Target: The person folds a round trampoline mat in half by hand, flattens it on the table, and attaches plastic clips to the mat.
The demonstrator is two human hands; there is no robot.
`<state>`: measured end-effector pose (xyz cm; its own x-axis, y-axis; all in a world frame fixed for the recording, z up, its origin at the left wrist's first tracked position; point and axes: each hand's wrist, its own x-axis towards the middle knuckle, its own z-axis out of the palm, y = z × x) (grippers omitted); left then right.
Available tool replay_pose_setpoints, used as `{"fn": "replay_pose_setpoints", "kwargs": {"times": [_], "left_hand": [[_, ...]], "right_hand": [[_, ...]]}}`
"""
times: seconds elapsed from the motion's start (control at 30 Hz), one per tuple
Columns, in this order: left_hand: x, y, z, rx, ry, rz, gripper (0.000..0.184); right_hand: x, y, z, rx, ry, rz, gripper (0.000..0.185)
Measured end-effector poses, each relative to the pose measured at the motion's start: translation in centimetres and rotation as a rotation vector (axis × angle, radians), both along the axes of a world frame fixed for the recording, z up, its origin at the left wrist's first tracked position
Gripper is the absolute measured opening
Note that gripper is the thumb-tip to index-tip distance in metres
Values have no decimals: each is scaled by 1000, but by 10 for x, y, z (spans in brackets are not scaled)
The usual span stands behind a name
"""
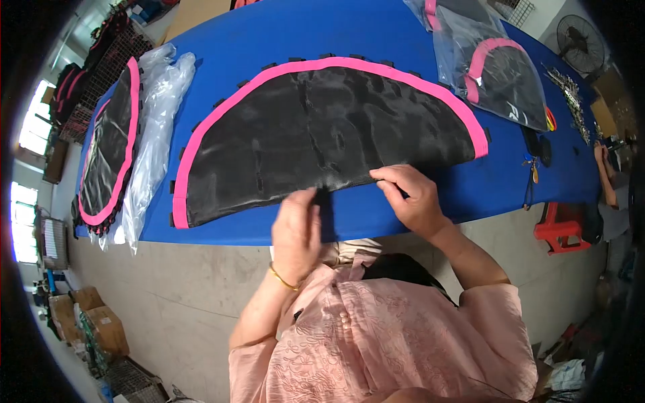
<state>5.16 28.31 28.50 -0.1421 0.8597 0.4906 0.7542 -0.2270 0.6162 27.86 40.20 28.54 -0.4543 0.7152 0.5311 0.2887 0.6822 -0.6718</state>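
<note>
A black half-round fabric piece with a bright pink border lies flat on the blue-covered table, small black tabs along its curved edge. Its straight edge faces me and lifts slightly near the middle. My right hand pinches that edge right of centre between thumb and fingers. Close to the same edge, left of the right hand, is my left hand, smeared by motion. Its fingertips are near the fabric's edge, and their grip cannot be made out.
Clear plastic bags and a second pink-bordered black piece lie at the left. Bagged pieces rest at the back right, near a pile of small metal parts. A red stool stands at the right; another person's hand shows there.
</note>
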Motion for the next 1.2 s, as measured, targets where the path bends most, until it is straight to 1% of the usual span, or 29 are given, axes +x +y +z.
{"fn": "replay_pose_setpoints", "kwargs": {"times": [0.07, 0.13, 0.2, 0.3, 0.33, 0.4, 0.43, 0.47, 0.53, 0.57, 0.6, 0.67, 0.7, 0.73, 0.77, 0.83, 0.93, 1.0, 1.07, 1.13, 1.2], "left_hand": [[21, 2, -1, -26, -102, -52, 35], [34, -1, 4, -154, -308, -80, 33], [41, -1, -3, -196, -461, -102, 32], [41, -4, -14, -218, -549, -121, 28], [41, -5, -14, -221, -548, -122, 28], [38, -7, -9, -301, -686, -144, 23], [37, -6, -12, -239, -597, -122, 19], [33, -5, -9, -239, -590, -100, 19], [23, -4, 5, -156, -341, 52, 17], [14, -3, 10, -147, -303, 152, 16], [0, 0, 4, -17, -235, 205, 15], [-25, -4, 1, -6, -165, 324, 16], [-34, -6, 1, -12, -89, 373, 16], [-40, -8, 0, -53, -128, 419, 16], [-45, -8, -1, -49, -82, 439, 17], [-54, -6, -8, -49, -41, 470, 17], [-59, -2, -19, -48, -90, 472, 18], [-57, 1, -22, -34, -25, 479, 19], [-57, 2, -25, -62, -14, 479, 18], [-54, 3, -27, -88, 119, 476, 18], [-47, 6, -31, -76, 173, 438, 18]], "right_hand": [[-9, -11, 3, -23, 46, 5, 22], [-16, -21, 12, -68, 57, 98, 22], [-21, -29, 12, -122, 100, 188, 24], [-24, -36, 4, -169, 108, 175, 32], [-23, -37, 2, -172, 109, 173, 32], [-25, -39, -3, -282, 141, 188, 33], [-26, -37, -3, -279, 125, 198, 37], [-24, -37, -1, -288, 87, 183, 34], [-17, -21, 15, -11, -6, 64, 28], [-11, -10, 17, 80, -39, -38, 28], [-3, 2, 16, 171, -68, -143, 28], [15, 27, 7, 382, -138, -255, 33], [21, 34, 1, 406, -165, -282, 34], [27, 39, -5, 431, -199, -310, 35], [30, 42, -13, 394, -286, -330, 35], [30, 45, -25, 401, -307, -325, 35], [29, 50, -40, 405, -345, -338, 34], [29, 52, -41, 381, -370, -345, 38], [29, 54, -44, 382, -380, -348, 37], [29, 53, -45, 378, -392, -348, 37], [28, 51, -42, 364, -421, -374, 35]]}}
